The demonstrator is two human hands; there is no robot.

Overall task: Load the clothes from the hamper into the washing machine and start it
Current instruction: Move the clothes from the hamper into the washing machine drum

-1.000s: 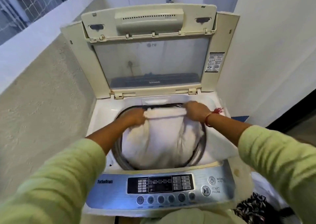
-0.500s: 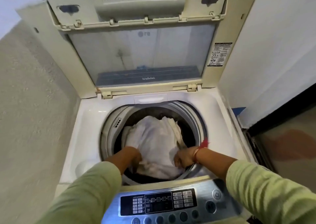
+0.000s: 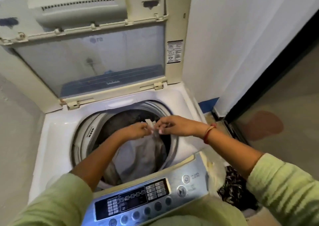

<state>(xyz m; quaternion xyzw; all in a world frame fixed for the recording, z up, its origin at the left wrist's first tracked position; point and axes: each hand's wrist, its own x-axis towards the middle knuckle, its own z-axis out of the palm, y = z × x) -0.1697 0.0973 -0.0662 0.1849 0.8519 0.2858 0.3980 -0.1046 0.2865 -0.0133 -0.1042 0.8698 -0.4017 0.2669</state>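
Observation:
A top-loading washing machine [image 3: 57, 134] stands with its lid [image 3: 96, 56] raised. A white garment [image 3: 143, 158] hangs down into the drum [image 3: 120, 120]. Both hands meet above the drum opening. My left hand [image 3: 133, 130] pinches the garment's upper edge, and my right hand [image 3: 172, 124] pinches the same narrow strip of cloth just beside it. The garment's lower part lies inside the drum, partly hidden by my left forearm. A dark patterned piece of clothing [image 3: 233, 189] lies in the hamper at the lower right.
The silver control panel [image 3: 155, 193] with a power button [image 3: 186, 179] and a start/pause button [image 3: 181, 191] runs along the machine's front. A white wall [image 3: 241, 44] stands close on the right, a rough grey wall [image 3: 15, 139] on the left.
Both hands came up out of the drum and moved together above its opening. The white garment, bunched in the drum half a second ago, now hangs stretched from the fingers.

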